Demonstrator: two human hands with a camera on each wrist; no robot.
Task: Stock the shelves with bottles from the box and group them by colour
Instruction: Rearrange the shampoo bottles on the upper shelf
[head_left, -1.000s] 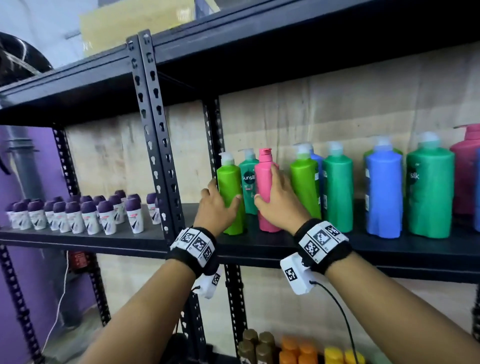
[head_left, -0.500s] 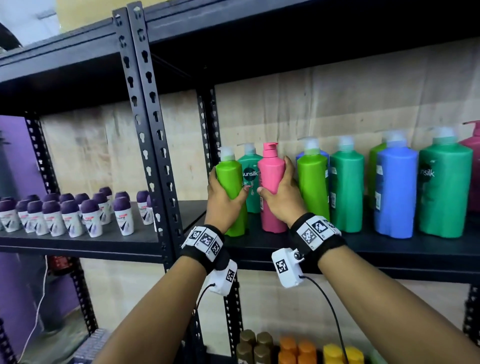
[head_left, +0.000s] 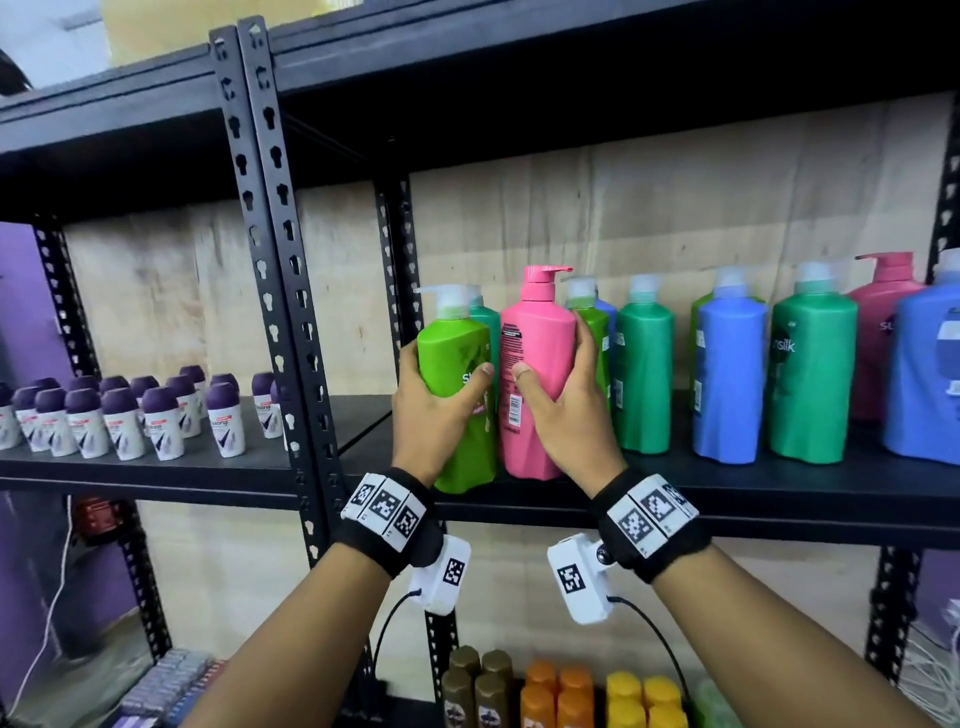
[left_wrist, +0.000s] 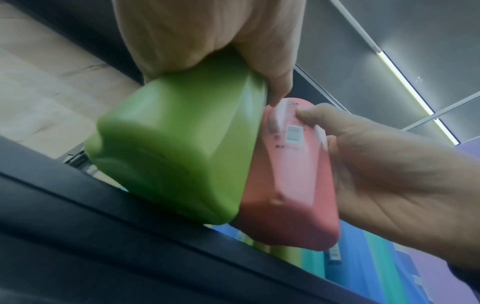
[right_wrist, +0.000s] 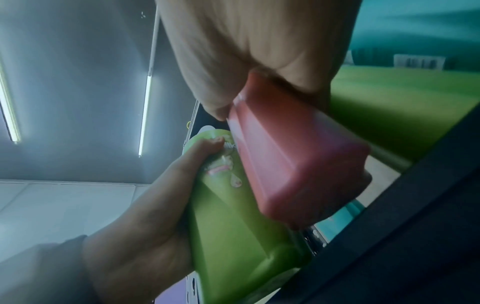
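Observation:
My left hand (head_left: 434, 410) grips a light green pump bottle (head_left: 457, 364) at the left end of the black shelf (head_left: 727, 499). Beside it my right hand (head_left: 566, 410) grips a pink pump bottle (head_left: 537, 353). Both bottles are lifted and tilted toward me at the shelf's front edge, sides touching. In the left wrist view the green bottle (left_wrist: 179, 148) shows its base with the pink bottle (left_wrist: 291, 185) against it. The right wrist view has the pink bottle (right_wrist: 293, 164) above the green bottle (right_wrist: 233, 226). Behind them stand green, blue and pink bottles.
Dark green (head_left: 808, 374), blue (head_left: 730, 374) and pink (head_left: 883, 332) bottles fill the shelf to the right. A black upright post (head_left: 275, 234) separates a left shelf holding several small purple-capped roll-ons (head_left: 161, 415). Brown, orange and yellow bottles (head_left: 561, 691) stand on the lower shelf.
Both hands have closed round their bottles and lifted them up and toward me off the shelf. The pink bottle has turned its label side to me.

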